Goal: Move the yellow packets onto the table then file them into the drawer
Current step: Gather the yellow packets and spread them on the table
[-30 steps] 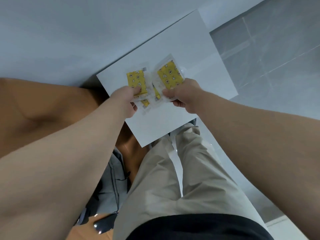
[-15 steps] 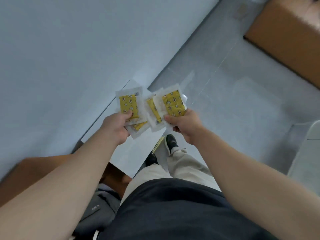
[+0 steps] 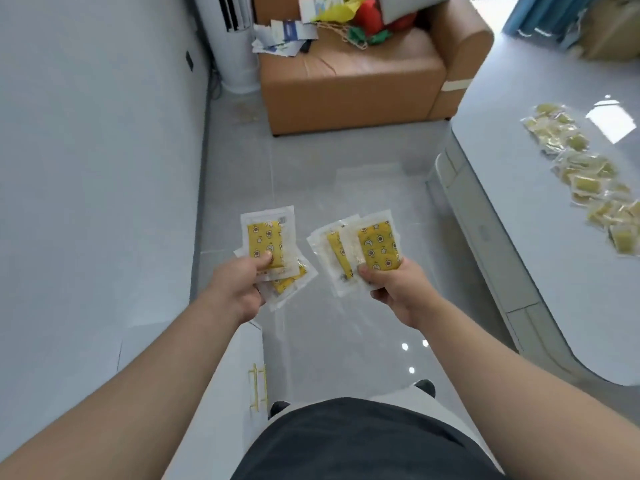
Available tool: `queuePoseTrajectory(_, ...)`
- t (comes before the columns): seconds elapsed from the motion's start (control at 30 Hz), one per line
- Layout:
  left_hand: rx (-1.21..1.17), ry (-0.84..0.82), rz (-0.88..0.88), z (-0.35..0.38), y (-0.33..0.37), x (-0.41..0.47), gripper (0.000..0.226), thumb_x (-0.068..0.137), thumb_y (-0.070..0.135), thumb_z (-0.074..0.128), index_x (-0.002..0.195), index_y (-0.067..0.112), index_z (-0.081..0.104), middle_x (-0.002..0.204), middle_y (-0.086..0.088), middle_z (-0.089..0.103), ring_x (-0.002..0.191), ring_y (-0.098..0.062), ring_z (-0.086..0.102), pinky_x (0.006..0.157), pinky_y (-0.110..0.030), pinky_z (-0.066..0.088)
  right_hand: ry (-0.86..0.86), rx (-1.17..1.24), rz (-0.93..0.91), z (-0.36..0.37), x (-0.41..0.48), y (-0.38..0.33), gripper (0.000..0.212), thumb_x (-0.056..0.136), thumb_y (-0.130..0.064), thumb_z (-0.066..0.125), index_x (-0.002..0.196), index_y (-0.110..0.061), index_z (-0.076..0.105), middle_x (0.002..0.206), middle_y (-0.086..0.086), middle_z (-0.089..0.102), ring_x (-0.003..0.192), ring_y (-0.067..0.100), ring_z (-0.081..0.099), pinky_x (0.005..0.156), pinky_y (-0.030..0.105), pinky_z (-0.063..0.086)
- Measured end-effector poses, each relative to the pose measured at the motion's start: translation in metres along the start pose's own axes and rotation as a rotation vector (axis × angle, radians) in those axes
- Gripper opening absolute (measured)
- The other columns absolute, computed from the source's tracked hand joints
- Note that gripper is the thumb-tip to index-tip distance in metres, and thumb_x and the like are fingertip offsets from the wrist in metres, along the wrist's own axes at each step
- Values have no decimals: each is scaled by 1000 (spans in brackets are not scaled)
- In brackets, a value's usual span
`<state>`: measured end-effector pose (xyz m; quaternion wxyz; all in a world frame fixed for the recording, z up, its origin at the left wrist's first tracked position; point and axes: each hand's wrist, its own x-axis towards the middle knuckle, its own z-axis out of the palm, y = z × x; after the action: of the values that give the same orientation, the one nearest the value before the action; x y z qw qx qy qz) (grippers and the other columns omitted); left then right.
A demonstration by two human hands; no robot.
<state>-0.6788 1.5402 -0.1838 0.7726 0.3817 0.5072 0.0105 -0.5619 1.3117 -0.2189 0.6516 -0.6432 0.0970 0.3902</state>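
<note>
My left hand (image 3: 239,285) grips a small stack of yellow packets (image 3: 266,242) in clear wrappers, thumb on top. My right hand (image 3: 394,285) grips another small stack of yellow packets (image 3: 375,247), fanned slightly. Both stacks are held in the air above the grey floor, about a hand's width apart. At the right stands a glossy grey table (image 3: 554,237) with a long spread of several yellow packets (image 3: 585,181) lying on its top. A white cabinet front with a gold handle (image 3: 258,388) is below my left arm.
A tan sofa (image 3: 353,74) piled with papers and toys stands ahead. A white standing air conditioner (image 3: 239,43) is in the corner by the white wall on the left. Grey tiled floor lies between me and the sofa.
The view has swung up from the white cabinet top to the room. Both hands have carried their packets away from the cabinet, and the two stacks are now farther apart.
</note>
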Motion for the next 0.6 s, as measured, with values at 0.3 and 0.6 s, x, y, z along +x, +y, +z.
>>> queuePoseTrajectory(0.3,271,-172,-75,238,-98,-19,20,100,8,57,116,6,67,104,-12,77,91,-30,76,70,-47,60,228,244,-91,-248,-42,-16,35,78,-8,85,109,-9,70,103,8,78,79,18,73,62,29,54)
queuePoseTrajectory(0.6,498,-366,-136,442,-190,-44,22,98,5,59,119,4,66,106,-13,76,97,-32,74,84,-53,58,545,471,-125,-433,-89,-17,31,75,-1,84,101,-7,68,86,5,78,65,16,72,51,27,51)
